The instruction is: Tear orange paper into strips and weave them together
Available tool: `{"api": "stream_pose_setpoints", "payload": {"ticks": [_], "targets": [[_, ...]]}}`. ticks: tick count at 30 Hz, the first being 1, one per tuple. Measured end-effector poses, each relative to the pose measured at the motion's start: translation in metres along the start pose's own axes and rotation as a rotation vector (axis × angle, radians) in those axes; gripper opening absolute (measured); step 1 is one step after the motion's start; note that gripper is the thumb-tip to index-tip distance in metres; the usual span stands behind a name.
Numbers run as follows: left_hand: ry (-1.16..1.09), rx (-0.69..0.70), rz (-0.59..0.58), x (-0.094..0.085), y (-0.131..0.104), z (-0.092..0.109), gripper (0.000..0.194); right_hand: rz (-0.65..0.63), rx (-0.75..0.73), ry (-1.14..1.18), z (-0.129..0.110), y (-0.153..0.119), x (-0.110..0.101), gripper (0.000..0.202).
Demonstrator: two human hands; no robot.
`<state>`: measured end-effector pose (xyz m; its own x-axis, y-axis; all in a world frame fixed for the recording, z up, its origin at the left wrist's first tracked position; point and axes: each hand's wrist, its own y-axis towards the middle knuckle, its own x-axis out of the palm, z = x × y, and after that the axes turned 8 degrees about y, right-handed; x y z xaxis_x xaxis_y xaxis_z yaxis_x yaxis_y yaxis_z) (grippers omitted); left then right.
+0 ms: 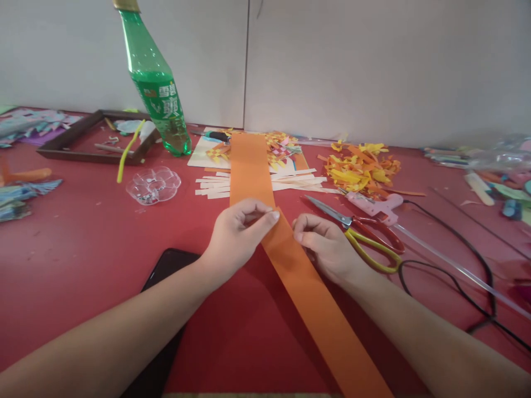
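The left hand [234,240] is pinching the orange paper strip [249,168], fingers pressed together. The right hand [327,246] is curling its fingers beside the edge; closure and hold cannot be confirmed. The strip is crossing the bench [83,243]; gentle, even handling should be preventing creases.

Over on the L, green btl [160,105] standing nr dk frame [83,156]; clear dish [168,178] w/ small bits [148,198] in front.
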<state>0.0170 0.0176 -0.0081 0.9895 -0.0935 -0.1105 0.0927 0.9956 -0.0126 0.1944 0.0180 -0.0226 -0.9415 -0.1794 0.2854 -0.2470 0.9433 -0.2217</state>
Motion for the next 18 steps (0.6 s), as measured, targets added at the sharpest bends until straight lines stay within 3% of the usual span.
{"api": "stream_pose_setpoints", "payload": {"ticks": [8,10,14,18], "targets": [[-0.311,-0.019,0.288,-0.007,0.011,-0.005,0.018,0.013,0.054,-0.005,-0.001,-0.003,0.002,0.012],[-0.415,-0.023,0.313,-0.008,0.013,-0.005,0.019,0.018,0.057,-0.011,-0.001,-0.003,0.002,0.012],[-0.536,-0.178,0.177,-0.005,0.012,-0.001,0.031,0.055,0.086,0.033,0.000,-0.002,0.000,0.011],[-0.469,-0.329,-0.135,0.001,0.003,0.002,0.034,0.117,0.087,0.112,0.000,0.000,0.001,0.012]]}}
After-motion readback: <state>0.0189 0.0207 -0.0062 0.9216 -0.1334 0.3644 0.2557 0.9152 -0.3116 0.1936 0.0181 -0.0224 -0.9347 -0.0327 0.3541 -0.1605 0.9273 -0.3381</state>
